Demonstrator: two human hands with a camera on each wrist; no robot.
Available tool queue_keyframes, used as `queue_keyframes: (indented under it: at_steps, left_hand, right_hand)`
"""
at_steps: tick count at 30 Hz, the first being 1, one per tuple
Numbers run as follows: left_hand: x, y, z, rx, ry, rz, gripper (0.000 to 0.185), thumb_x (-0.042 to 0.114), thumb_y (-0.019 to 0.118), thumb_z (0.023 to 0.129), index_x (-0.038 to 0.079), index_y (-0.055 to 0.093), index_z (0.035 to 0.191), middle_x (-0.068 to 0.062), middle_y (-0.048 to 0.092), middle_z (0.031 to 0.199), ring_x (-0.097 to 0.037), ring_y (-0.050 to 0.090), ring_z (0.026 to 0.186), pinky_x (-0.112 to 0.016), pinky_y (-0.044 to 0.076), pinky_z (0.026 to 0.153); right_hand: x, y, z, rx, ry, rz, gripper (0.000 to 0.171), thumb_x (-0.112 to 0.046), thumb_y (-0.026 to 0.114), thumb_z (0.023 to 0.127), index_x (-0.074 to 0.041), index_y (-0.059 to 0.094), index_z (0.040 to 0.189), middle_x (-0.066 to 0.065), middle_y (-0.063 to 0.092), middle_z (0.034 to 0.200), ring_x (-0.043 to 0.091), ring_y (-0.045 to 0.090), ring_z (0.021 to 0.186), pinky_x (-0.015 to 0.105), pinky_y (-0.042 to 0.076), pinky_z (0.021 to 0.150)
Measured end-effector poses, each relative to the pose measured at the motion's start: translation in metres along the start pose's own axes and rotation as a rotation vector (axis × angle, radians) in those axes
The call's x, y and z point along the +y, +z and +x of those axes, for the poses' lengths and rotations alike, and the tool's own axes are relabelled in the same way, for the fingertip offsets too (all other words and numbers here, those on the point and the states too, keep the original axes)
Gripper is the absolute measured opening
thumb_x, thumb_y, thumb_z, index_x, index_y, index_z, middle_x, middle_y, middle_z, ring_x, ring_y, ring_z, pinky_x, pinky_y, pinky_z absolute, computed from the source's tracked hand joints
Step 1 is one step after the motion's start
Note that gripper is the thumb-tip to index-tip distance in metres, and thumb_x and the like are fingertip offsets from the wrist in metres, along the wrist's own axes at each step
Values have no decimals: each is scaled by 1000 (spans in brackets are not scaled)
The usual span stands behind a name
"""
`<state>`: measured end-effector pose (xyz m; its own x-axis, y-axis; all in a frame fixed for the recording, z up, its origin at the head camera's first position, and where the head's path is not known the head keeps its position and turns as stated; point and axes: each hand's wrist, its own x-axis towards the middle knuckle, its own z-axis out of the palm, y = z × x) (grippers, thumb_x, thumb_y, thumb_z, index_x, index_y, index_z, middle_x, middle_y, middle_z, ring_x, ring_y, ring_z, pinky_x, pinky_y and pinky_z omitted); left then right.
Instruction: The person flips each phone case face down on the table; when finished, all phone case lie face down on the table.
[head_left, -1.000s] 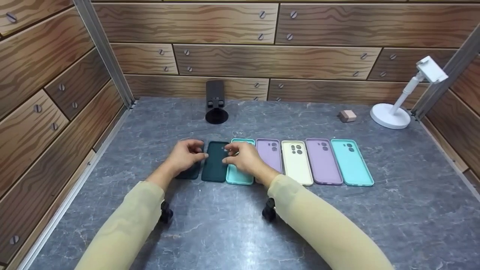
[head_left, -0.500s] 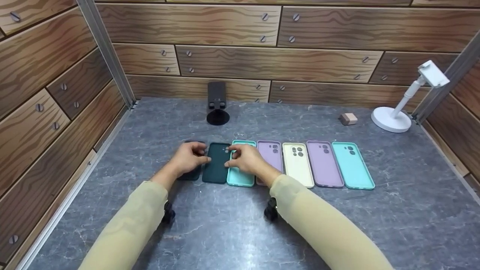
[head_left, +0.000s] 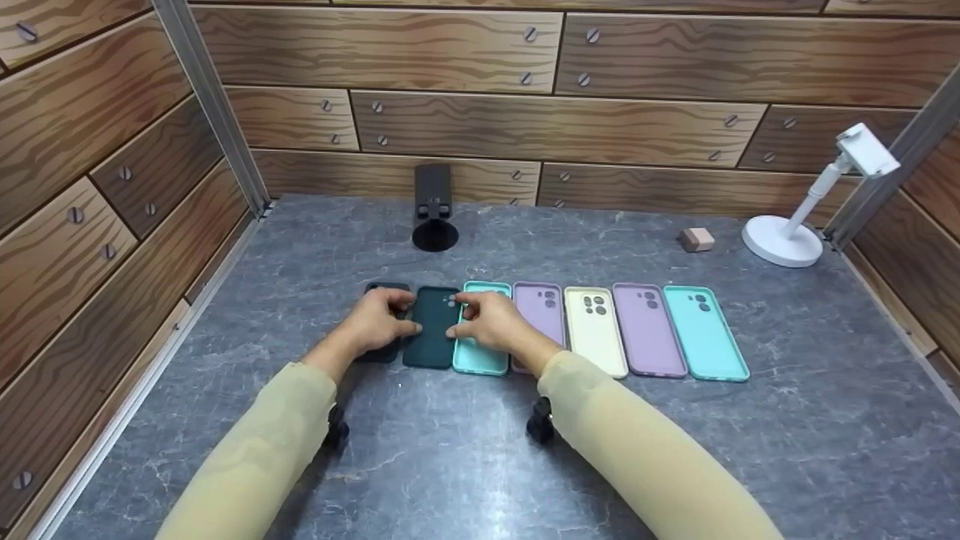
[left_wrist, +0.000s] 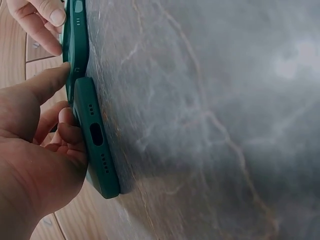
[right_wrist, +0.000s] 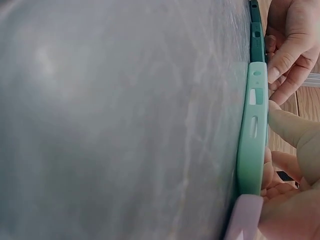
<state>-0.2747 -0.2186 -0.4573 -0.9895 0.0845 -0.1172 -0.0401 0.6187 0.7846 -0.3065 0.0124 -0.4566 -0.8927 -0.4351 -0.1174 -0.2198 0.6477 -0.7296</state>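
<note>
Several phone cases lie side by side in a row on the grey marble table. My left hand rests on the leftmost dark case, and its thumb touches the left edge of the dark green case. My right hand lies over the mint case, with fingertips at the dark green case's right edge. In the left wrist view my left hand sits against the dark case. In the right wrist view my right hand lies along the mint case.
To the right the row continues with a lilac case, a cream case, a second lilac case and a teal case. A black stand, a tan block and a white stand sit further back. Wood-panel walls enclose three sides.
Both hands stay at the dark green case. The fingers shift only slightly along its edges, and the row of cases keeps its place.
</note>
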Motion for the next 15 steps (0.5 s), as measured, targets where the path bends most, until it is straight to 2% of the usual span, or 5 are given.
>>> queue_keyframes:
  at_steps: [5,15]
  left_hand:
    - [-1,0,2,20,4,14,55,5,81,92,-2,63,144,-20,66,134,-33,60,127,-48,47,110]
    - [-2,2,0,49,-24,-4,53,1,76,91,1,65,144,-18,67,131,-30,61,116,-46,51,102]
  right_hand:
    - [-1,1,1,-6,11,-8,68,-25,88,91,-11,60,152,6,69,114,20,60,98,35,52,85]
    - [-1,1,2,-3,17,-25,67,-27,88,90,-12,62,151,5,68,111,20,60,96,36,52,85]
